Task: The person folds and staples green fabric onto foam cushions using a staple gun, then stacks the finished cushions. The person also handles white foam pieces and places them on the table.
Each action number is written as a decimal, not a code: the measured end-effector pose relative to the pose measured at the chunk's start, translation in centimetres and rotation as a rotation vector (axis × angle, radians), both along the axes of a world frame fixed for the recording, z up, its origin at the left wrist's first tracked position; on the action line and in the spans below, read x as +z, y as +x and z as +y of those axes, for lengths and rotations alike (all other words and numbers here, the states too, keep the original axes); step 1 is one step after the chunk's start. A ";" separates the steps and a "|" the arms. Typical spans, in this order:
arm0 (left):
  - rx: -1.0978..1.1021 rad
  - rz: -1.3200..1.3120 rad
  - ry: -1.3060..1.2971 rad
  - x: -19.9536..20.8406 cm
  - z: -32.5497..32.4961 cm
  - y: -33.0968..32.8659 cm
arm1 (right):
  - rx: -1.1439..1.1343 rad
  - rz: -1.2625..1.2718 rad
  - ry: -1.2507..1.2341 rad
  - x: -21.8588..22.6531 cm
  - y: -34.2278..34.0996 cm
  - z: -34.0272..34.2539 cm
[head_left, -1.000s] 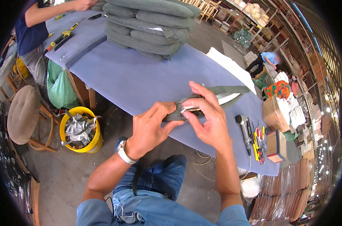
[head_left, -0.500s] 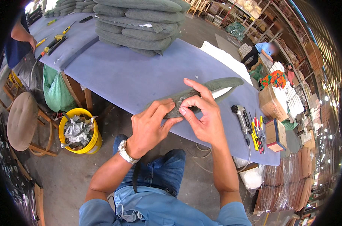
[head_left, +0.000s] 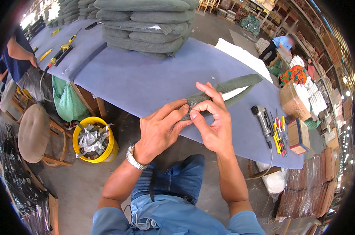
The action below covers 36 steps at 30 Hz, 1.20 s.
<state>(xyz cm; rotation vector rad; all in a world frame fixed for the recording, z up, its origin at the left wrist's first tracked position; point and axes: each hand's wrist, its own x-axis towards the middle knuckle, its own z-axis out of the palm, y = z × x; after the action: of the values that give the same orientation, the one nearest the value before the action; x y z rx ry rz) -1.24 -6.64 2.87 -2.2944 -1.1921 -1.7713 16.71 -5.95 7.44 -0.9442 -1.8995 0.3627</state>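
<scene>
From the head camera, looking down: the left hand point(head_left: 158, 131) and the right hand point(head_left: 212, 124) meet in the middle of the picture, at the near edge of a big blue table point(head_left: 146, 78). Both hands pinch the near end of a long green cloth strip point(head_left: 228, 88). The left fingers press on it from the side and the right thumb and fingers squeeze it from above, likely to keep the end flat and still. The rest of the strip lies on the table and runs off toward 2 o'clock, so the table takes its weight.

At 12 o'clock sits a tall stack of green cushions point(head_left: 146, 27), pushed back from the hands. At 3 o'clock a grey power tool point(head_left: 263, 119) and some red and yellow hand tools point(head_left: 278, 131) lie near the right hand, close enough to grab. At 9 o'clock, down on the floor, stands a yellow bucket point(head_left: 93, 141) full of scraps, beside a round stool point(head_left: 34, 133)
</scene>
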 end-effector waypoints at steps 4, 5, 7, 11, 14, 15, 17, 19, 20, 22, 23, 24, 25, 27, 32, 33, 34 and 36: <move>-0.054 0.068 -0.020 0.4 0.3 -1.0 | -0.024 -0.020 0.020 -0.2 -0.2 -0.3; -0.055 0.074 -0.018 0.5 0.3 -1.1 | -0.032 -0.036 0.029 -0.1 -0.3 -0.4; -0.061 0.085 -0.007 0.8 0.4 -1.1 | -0.045 -0.058 0.050 0.1 -0.1 -0.4; -0.060 0.111 -0.025 0.9 0.3 -1.4 | -0.011 0.003 0.032 0.4 0.2 -0.5; -0.065 0.104 0.007 0.7 0.6 -1.5 | -0.004 -0.018 0.079 0.9 0.2 -0.8; -0.067 0.105 0.006 0.7 0.6 -1.4 | -0.012 -0.071 0.116 0.8 0.2 -0.7; -0.075 0.095 0.009 0.7 0.7 -1.4 | -0.029 -0.179 0.190 0.6 0.3 -0.5; -0.085 0.079 0.010 0.8 0.8 -1.4 | -0.009 -0.219 0.214 0.6 0.8 -0.6; -0.091 0.068 -0.010 0.8 0.8 -1.4 | 0.002 -0.240 0.227 0.8 1.3 -0.6; -0.090 0.044 -0.052 0.7 0.9 -1.6 | 0.001 -0.169 0.164 1.0 3.2 -1.1; -0.103 0.050 -0.077 0.7 0.9 -2.0 | 0.008 -0.135 0.133 0.9 4.5 -1.2; -0.108 0.052 -0.100 0.7 0.8 -2.3 | -0.061 -0.126 0.109 0.8 6.5 -1.1; -0.115 0.049 -0.125 0.8 0.7 -2.6 | -0.131 -0.122 0.083 0.6 9.0 -1.0; -0.098 0.017 -0.084 0.5 1.3 -2.5 | -0.374 -0.173 0.064 -1.2 15.1 -0.2; -0.119 -0.038 -0.099 0.4 1.7 -2.7 | -0.857 -0.396 -0.120 -10.8 37.0 1.9; -0.123 -0.046 -0.098 0.3 1.9 -2.7 | -0.911 -0.420 -0.121 -12.7 40.3 2.0; -0.118 -0.051 -0.101 0.2 1.8 -2.7 | -0.915 -0.514 -0.149 -14.0 42.1 2.3; -0.126 -0.029 -0.123 -0.1 1.5 -3.1 | -0.927 -0.705 -0.190 -15.4 43.6 3.1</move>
<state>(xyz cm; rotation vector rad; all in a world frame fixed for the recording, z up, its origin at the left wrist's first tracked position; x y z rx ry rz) -4.31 -5.09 2.81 -2.4725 -1.2194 -1.8261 60.30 -2.88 -7.93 -2.1414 -1.7689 -0.4069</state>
